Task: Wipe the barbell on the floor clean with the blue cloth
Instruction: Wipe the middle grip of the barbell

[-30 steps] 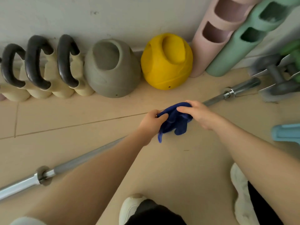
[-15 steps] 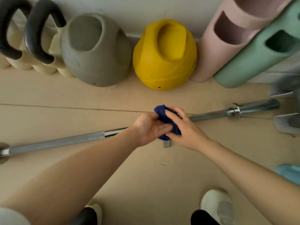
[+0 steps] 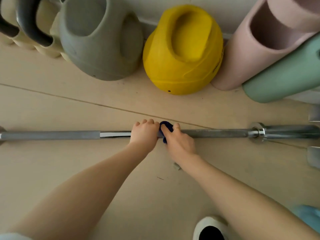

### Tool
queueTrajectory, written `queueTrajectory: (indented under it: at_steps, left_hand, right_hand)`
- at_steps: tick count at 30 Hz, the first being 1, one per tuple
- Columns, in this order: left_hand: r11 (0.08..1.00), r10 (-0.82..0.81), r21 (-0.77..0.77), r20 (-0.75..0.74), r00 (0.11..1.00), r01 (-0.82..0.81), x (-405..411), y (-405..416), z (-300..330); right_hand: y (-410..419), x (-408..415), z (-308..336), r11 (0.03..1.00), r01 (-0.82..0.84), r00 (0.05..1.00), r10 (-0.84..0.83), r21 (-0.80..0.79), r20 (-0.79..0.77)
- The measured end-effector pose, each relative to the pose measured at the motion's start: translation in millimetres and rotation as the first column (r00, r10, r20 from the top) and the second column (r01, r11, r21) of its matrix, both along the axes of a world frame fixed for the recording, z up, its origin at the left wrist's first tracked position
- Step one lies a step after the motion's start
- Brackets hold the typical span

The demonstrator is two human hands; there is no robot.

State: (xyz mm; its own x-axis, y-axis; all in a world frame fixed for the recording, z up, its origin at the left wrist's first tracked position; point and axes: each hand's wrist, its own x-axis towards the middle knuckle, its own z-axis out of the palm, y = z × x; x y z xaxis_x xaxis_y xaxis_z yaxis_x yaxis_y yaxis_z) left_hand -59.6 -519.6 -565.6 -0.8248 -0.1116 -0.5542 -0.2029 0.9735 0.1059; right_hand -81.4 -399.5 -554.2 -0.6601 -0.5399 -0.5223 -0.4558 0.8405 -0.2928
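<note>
Lying across the tan floor (image 3: 121, 170), the barbell (image 3: 216, 133) is passing under both hands at its middle; the left hand (image 3: 145, 133) is curling its fingers (image 3: 147, 121) over the shaft; the right hand (image 3: 179, 142) is pinching the bunched blue cloth (image 3: 165, 126) onto the bar just beside it; a grey kettlebell (image 3: 102, 40) and a yellow kettlebell (image 3: 181, 54) are standing behind.

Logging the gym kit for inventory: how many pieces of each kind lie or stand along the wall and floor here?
Black-handled cream kettlebells: 2 visible, more may be cropped
Soft handled weights: 2, grey and yellow
Foam cylinders: 2, pink and green
Steel barbell: 1
Total: 7
</note>
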Motion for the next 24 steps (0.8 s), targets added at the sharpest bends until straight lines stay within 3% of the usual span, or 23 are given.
queueTrajectory:
  at_steps: [5, 9, 15, 18, 22, 24]
  left_hand:
    - [0.988, 0.15, 0.028, -0.056, 0.987, -0.149, 8, -7, -6]
    - [0.986, 0.168, 0.023, -0.047, 0.985, -0.167, 21, -23, -7]
    - [0.968, 0.243, 0.09, -0.126, 0.962, -0.233, 31, -27, -9]
    - [0.965, 0.255, 0.108, -0.15, 0.955, -0.241, 33, -27, -12]
    - [0.962, 0.264, 0.116, -0.154, 0.952, -0.248, 32, -23, -13]
    - [0.968, 0.241, 0.105, -0.146, 0.959, -0.227, 30, -22, -13]
  right_hand:
    - [16, -12, 5, 0.991, -0.108, 0.987, 0.116, 0.084, -0.107]
    - [13, -12, 1, 0.992, -0.122, 0.96, 0.122, 0.013, -0.251]
    - [-47, 21, -8, 0.982, -0.184, 0.982, 0.182, -0.048, -0.043]
    - [-28, 6, -4, 0.987, -0.161, 0.986, 0.161, 0.008, -0.049]
    - [23, -27, 2, 0.985, 0.013, 0.984, 0.018, 0.173, -0.176]
    - [27, -24, -2, 0.986, 0.043, 0.981, -0.011, 0.16, -0.194]
